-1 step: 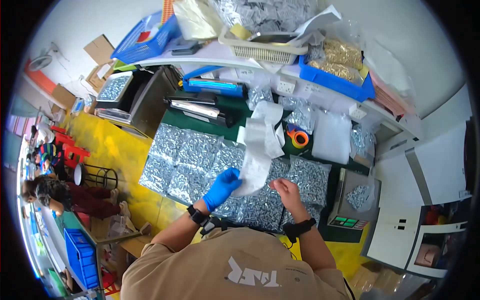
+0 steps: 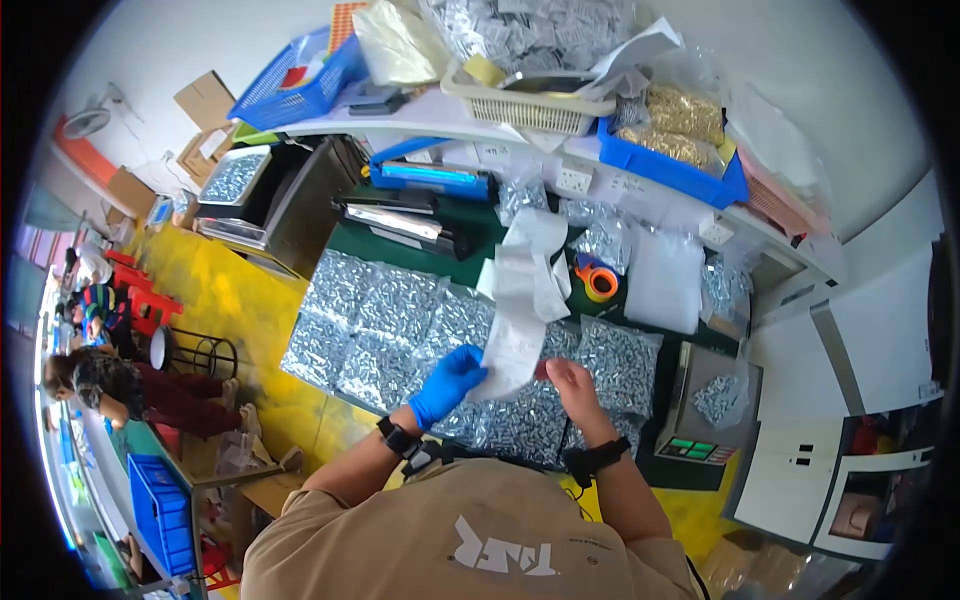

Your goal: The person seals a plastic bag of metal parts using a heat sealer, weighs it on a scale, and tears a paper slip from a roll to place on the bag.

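1. The person is standing at a dark green bench (image 2: 400, 248) and leaning over rows of clear plastic bags filled with small silvery metal parts (image 2: 385, 325), which are lying flat and touching one another across the bench top.
2. The left hand (image 2: 447, 384), wearing a blue glove, is curling its fingers around the lower left edge of a long white paper strip (image 2: 520, 310), gripping it.
3. The bare right hand (image 2: 568, 385) is pinching the lower right corner of the same strip; something small and red is showing at its fingertips, but I cannot tell what it is.
4. The strip is rising from between the two hands and bending away over the bags towards the back of the bench, where its upper end is folding over on itself.
5. An orange roll of tape (image 2: 599, 281) is sitting just beside the strip's upper part, on the right.
6. A digital weighing scale with a green display (image 2: 700, 420) is standing at the right end of the bench, carrying one small bag of metal parts on its plate.
7. A blue and black heat-sealing machine (image 2: 430, 180) is lying along the back of the bench.
8. Above it, a white shelf is holding a cream plastic basket (image 2: 525, 108) and a blue plastic tray of golden parts in bags (image 2: 680, 150).
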Available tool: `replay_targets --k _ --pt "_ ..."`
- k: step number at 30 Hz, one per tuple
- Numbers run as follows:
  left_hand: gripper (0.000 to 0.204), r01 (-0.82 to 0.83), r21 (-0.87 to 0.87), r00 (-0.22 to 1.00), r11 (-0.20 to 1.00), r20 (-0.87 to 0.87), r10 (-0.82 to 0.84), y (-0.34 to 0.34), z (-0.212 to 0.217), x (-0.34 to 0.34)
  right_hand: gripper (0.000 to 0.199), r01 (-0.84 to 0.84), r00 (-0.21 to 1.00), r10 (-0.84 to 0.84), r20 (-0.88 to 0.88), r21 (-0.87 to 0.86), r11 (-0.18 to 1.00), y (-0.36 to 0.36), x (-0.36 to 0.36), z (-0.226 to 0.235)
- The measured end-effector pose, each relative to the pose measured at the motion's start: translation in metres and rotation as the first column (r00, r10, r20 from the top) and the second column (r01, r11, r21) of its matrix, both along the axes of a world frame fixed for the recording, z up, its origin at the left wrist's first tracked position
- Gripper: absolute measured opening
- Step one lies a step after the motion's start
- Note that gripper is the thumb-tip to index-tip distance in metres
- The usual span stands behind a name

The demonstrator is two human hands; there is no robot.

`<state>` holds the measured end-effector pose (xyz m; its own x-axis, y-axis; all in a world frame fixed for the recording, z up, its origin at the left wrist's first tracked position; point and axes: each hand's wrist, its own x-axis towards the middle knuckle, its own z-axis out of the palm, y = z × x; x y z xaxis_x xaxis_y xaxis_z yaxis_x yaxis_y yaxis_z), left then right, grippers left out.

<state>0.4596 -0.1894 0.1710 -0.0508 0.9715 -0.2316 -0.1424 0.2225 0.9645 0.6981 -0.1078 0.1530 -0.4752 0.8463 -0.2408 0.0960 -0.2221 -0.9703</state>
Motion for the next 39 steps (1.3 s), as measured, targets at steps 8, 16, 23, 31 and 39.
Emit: replay_targets --k 8,16,23,31,39 --pt "0.023 0.06 0.082 0.994 0.995 -0.093 -0.052 -0.016 0.02 0.028 0.028 -0.05 0.851 -0.18 -0.493 -0.417 0.908 0.008 -0.027 0.027" --pt "0.056 -0.059 0.179 0.998 0.982 -0.027 0.064 -0.015 0.082 0.045 0.026 -0.122 0.835 -0.135 -0.533 -0.419 0.9 0.009 -0.028 0.057" --pt "0.047 0.064 0.159 0.965 0.985 -0.261 -0.021 -0.025 0.086 0.038 0.025 -0.086 0.838 -0.181 -0.515 -0.451 0.888 0.001 -0.032 0.052" --pt "0.03 0.028 0.191 0.888 0.981 -0.456 0.063 -0.024 0.064 -0.028 0.026 0.007 0.866 -0.245 -0.435 -0.481 0.877 -0.008 -0.092 0.046" --pt "0.019 0.147 0.326 0.667 0.934 -0.73 0.15 -0.021 0.042 -0.157 0.03 0.154 0.877 -0.348 -0.332 -0.491 0.858 -0.019 -0.208 0.035"
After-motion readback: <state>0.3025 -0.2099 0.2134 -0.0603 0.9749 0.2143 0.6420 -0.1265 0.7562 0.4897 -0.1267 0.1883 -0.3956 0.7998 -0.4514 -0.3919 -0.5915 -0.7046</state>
